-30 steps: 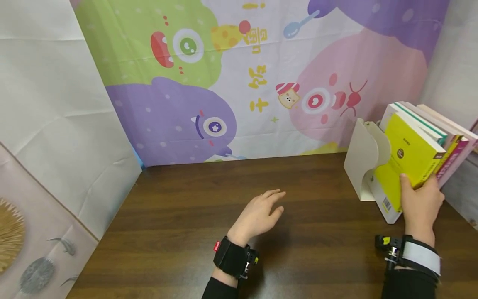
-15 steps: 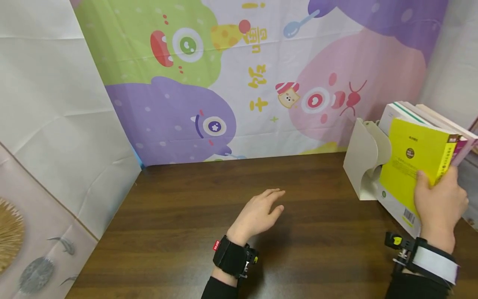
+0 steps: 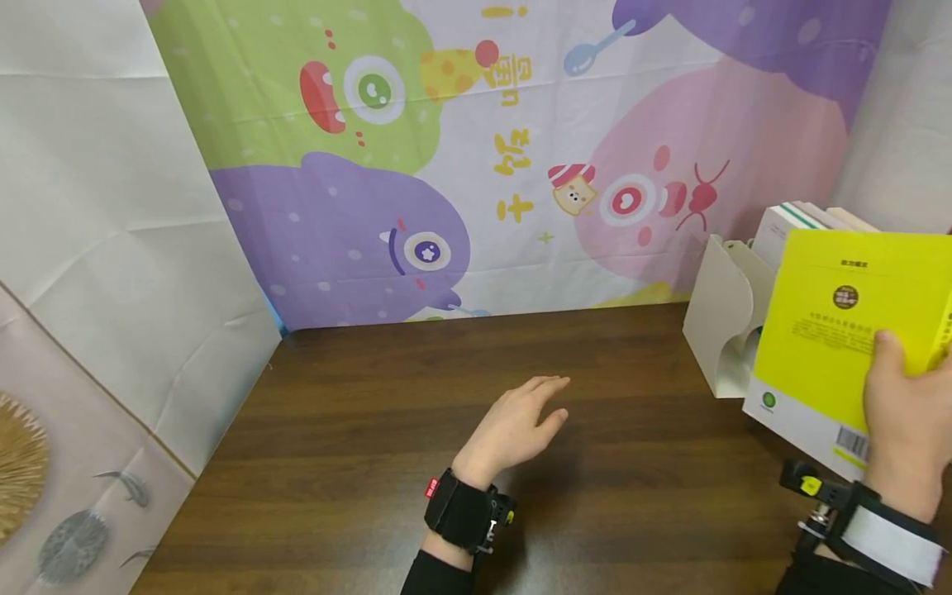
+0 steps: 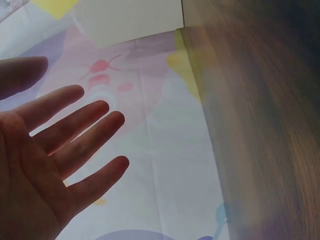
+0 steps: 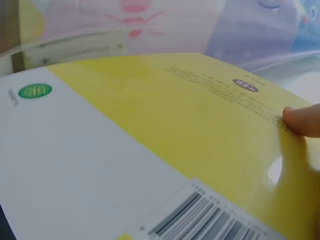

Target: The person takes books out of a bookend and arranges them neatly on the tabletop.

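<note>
At the right edge of the head view, my right hand (image 3: 909, 413) grips a yellow and white book (image 3: 840, 347) by its spine side, thumb flat on the cover. The right wrist view shows that cover close up, with a barcode (image 5: 205, 220), a green oval mark and the thumb (image 5: 302, 121) on it. The fingers behind the book are hidden. My left hand (image 3: 513, 430) hovers over the middle of the brown table (image 3: 357, 463), fingers extended and holding nothing. Its spread fingers (image 4: 90, 142) show in the left wrist view.
A white book holder (image 3: 717, 322) stands at the table's back right. Other books (image 3: 777, 231) stand in it, mostly hidden behind the yellow one. A cartoon-printed cloth (image 3: 521, 165) hangs along the back, and a pale sheet (image 3: 134, 207) covers the left side.
My right hand has drawn the yellow book out from the other books, toward the right and nearer to me, and its cover has turned to face the head camera. The left hand stays put.
</note>
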### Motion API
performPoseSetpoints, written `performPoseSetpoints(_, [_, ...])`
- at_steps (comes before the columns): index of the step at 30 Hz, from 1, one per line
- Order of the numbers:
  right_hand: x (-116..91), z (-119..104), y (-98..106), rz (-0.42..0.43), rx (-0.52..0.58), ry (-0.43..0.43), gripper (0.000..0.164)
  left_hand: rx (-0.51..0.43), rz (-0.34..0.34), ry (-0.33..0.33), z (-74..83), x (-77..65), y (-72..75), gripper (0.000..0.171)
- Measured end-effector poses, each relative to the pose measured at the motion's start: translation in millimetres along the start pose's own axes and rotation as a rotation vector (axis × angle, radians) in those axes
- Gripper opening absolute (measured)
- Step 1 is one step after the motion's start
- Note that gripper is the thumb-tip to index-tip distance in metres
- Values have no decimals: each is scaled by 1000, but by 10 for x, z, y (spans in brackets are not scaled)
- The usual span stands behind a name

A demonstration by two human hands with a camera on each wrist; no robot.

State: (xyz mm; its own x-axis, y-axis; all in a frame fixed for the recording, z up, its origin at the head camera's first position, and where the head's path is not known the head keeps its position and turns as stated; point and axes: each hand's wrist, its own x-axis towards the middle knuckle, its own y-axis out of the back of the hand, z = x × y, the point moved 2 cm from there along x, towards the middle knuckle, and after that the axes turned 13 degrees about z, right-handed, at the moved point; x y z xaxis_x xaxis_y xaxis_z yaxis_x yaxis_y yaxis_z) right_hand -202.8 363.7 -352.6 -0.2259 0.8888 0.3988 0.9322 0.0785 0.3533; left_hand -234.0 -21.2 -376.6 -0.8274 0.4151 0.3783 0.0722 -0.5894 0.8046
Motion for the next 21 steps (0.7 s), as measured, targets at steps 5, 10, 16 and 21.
performPoseSetpoints(5, [-132, -203, 131, 18, 66, 26, 41, -12, 5, 2, -3, -3, 6, 46])
performPoseSetpoints(10, [-259, -401, 267, -32, 63, 7, 44, -17, 15, -2, 0, -7, 17, 46])
performPoseSetpoints(16, [-314, -480, 282, -54, 46, 62, 48, -18, 27, 0, 8, -8, 31, 46])
performPoseSetpoints(21, [-343, -499, 235, -55, 58, 125, 49, -19, 31, -2, 12, -8, 33, 47])
